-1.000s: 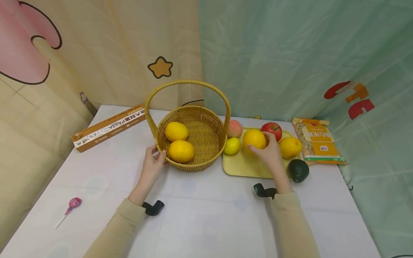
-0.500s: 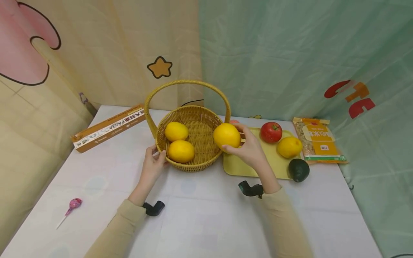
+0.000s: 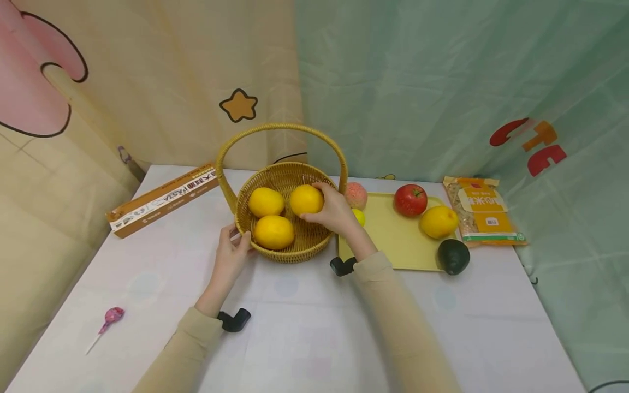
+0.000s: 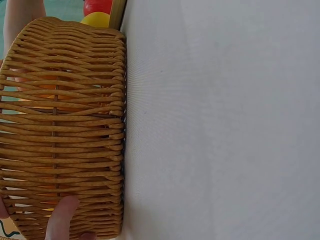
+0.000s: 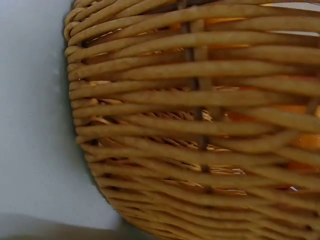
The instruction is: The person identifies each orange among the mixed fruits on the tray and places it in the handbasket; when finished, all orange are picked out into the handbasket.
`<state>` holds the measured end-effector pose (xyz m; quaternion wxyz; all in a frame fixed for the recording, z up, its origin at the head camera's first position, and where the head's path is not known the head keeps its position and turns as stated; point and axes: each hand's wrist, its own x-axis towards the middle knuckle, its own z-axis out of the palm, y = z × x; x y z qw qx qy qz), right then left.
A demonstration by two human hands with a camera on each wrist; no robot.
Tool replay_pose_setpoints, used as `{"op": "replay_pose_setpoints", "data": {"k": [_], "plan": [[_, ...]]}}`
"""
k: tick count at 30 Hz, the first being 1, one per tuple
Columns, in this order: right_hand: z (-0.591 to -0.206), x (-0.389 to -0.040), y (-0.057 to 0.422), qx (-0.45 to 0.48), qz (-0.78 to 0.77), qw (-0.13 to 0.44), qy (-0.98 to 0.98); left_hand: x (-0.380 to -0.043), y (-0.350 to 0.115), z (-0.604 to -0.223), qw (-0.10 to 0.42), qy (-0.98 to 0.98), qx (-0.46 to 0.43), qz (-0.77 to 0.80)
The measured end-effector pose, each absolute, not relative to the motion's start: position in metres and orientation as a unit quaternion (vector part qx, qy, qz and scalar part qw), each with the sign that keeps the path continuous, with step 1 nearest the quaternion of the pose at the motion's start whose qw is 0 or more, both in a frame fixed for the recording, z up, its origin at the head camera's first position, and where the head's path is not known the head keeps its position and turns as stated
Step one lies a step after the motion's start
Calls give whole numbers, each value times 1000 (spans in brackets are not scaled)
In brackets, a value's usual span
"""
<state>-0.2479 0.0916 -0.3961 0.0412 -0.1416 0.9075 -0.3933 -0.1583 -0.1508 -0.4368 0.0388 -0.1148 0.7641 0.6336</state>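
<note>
A wicker basket (image 3: 309, 240) with a tall arched handle stands on the table. Two oval yellow fruits (image 3: 273, 232) lie in its left half. My left hand (image 3: 232, 251) grips the basket's rim at the front left; in the left wrist view its fingers (image 4: 61, 220) lie against the woven wall (image 4: 65, 130). Inside the basket, right of the other two, my right hand (image 3: 339, 210) holds a third yellow fruit (image 3: 306, 201) between thumb and fingers. The right wrist view is filled by the basket's weave (image 5: 200, 125), which hides that hand.
Right of the basket, a yellow tray (image 3: 383, 240) bears a tomato (image 3: 410, 200) and another yellow fruit (image 3: 439, 222). An avocado (image 3: 453, 256) sits at its corner, a pink fruit (image 3: 356, 195) beside the basket. Around are a grain bag (image 3: 484, 210), pasta box (image 3: 162, 201) and lollipop (image 3: 113, 315).
My right hand has carried the yellow fruit leftward from the tray, over the rim and into the basket. The left hand keeps its grip on the basket.
</note>
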Motion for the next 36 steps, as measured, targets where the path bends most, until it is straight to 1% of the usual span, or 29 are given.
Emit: {"op": "replay_pose_setpoints", "data": {"k": [8, 16, 23, 29, 36], "plan": [[-409, -262, 77, -137, -340, 72, 928, -156, -149, -440, 44, 757, -123, 641], [-414, -264, 68, -147, -320, 63, 934, -153, -151, -440, 41, 754, -134, 641], [-410, -259, 68, -149, -300, 56, 941, -155, -152, -439, 41, 751, -133, 646], [-404, -247, 77, -160, -303, 28, 939, -155, -150, -436, 33, 756, -122, 642], [-398, -227, 99, -184, -361, -67, 912, -156, -148, -434, 34, 758, -116, 641]]}}
